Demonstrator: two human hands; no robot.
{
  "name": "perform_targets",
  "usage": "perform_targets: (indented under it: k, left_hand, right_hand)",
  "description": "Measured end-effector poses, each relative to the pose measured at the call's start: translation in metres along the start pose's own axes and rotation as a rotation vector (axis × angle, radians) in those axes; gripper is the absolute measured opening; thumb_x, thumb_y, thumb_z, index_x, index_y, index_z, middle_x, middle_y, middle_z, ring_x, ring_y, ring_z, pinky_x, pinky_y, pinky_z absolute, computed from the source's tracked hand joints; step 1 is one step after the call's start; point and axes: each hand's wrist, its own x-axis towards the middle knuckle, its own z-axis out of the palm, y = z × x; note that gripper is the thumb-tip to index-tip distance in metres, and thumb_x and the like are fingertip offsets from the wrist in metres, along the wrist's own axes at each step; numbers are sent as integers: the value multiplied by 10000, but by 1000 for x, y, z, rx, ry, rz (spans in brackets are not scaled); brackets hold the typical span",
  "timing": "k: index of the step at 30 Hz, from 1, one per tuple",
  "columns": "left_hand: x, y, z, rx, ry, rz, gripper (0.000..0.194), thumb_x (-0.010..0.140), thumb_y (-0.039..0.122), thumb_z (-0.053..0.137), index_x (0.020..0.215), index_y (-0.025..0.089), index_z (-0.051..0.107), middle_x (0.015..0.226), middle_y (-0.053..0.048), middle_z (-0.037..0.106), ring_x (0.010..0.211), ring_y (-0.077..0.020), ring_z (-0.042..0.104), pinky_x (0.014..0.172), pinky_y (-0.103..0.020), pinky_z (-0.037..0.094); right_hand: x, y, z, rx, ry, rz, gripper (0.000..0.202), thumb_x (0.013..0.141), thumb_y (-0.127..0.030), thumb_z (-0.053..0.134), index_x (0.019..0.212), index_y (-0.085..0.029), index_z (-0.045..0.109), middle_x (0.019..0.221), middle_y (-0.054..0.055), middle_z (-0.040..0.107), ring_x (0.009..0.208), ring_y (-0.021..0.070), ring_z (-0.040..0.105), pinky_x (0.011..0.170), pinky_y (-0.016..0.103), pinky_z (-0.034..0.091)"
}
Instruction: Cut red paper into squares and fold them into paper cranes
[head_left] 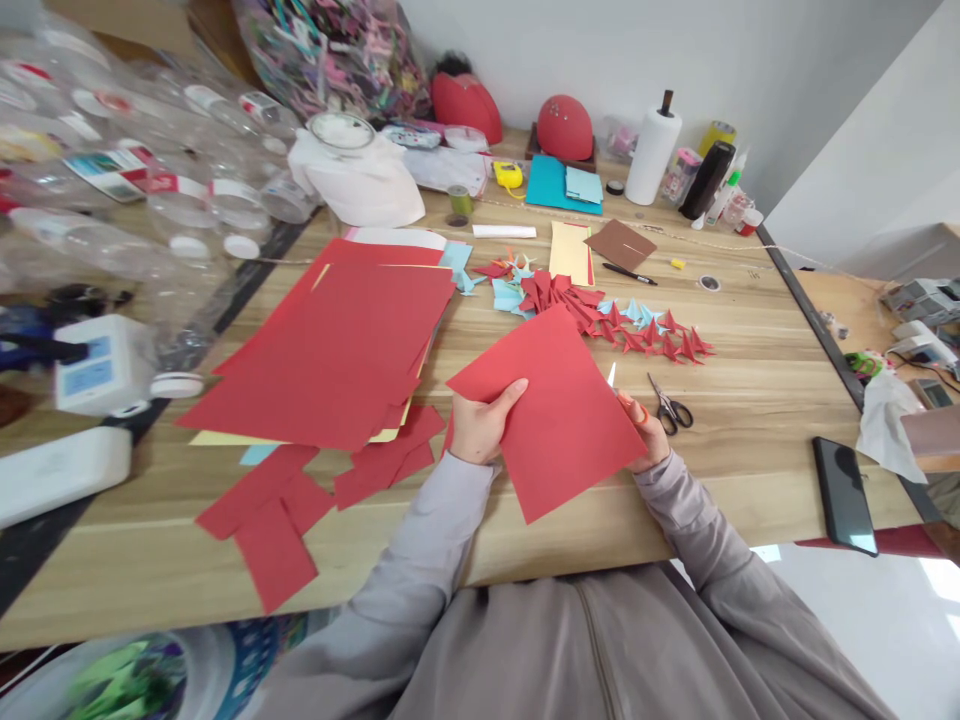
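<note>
My left hand is closed on a sheet of red paper, its thumb lying on top. The sheet is raised and tilted above the table. At its right edge, my right hand grips orange-handled scissors; their pale blade points up past the paper. Part of that hand is hidden behind the sheet. Just right of it lie black-handled scissors. To the left is a stack of large red sheets, with smaller red paper pieces in front of it.
Folded red paper shapes and light blue ones lie beyond the sheet. Brown paper, a black pen and a yellow tape measure are farther back. Plastic bottles crowd the left; a phone lies at right.
</note>
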Motion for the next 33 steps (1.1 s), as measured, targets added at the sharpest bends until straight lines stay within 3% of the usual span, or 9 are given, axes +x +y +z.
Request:
perform_targets:
  k: [3, 8, 10, 13, 16, 24, 33]
  left_hand:
    - [4, -4, -6, 7, -11, 3, 382, 579, 374, 824, 864, 151, 701, 903, -82, 745, 894, -249, 695, 836, -360, 572]
    - [11, -7, -16, 16, 88, 6, 409, 567, 366, 828, 889, 155, 690, 972, -78, 736, 949, -242, 683, 907, -365, 541]
    - [10, -6, -16, 38, 57, -20, 412, 553, 368, 833, 874, 149, 697, 970, -86, 736, 937, -249, 683, 912, -379, 537]
    - [8, -4, -12, 11, 1, -82, 425, 523, 377, 842, 850, 144, 705, 940, -93, 740, 885, -260, 689, 877, -402, 552]
    - [7, -3, -9, -55, 20, -129, 456, 481, 375, 862, 842, 147, 702, 913, -88, 741, 886, -269, 689, 868, -409, 555]
    - [5, -6, -9, -290, -107, -343, 500, 527, 337, 873, 963, 166, 700, 1039, -91, 729, 936, -249, 691, 857, -376, 565]
    - [12, -8, -9, -188, -53, -263, 517, 514, 385, 874, 944, 148, 711, 1031, -108, 732, 1036, -277, 664, 940, -399, 528]
  right_hand:
    - [0, -3, 2, 43, 1, 6, 289, 646, -394, 802, 749, -243, 578, 723, -20, 573, 589, 128, 524, 513, 267, 476]
    - [0, -19, -6, 204, -50, -112, 336, 664, -399, 773, 688, -235, 480, 704, -34, 474, 551, 97, 403, 454, 202, 376]
    - [0, -23, -10, 213, -103, -86, 336, 674, -398, 760, 686, -226, 471, 686, -37, 446, 536, 91, 359, 448, 194, 338]
    - [-2, -23, -11, 138, -135, -25, 309, 670, -403, 756, 750, -226, 515, 697, -31, 468, 541, 92, 349, 474, 210, 334]
    - [-3, -20, -9, 1, -103, -12, 318, 680, -450, 732, 795, -228, 535, 682, -35, 489, 515, 86, 341, 482, 227, 333]
    - [-4, -20, -6, -204, -109, 12, 287, 695, -496, 658, 693, -224, 567, 550, -26, 541, 395, 92, 345, 401, 249, 270]
    - [-6, -23, -7, -257, -200, 71, 313, 658, -501, 696, 658, -209, 584, 492, -22, 584, 347, 96, 387, 340, 221, 244]
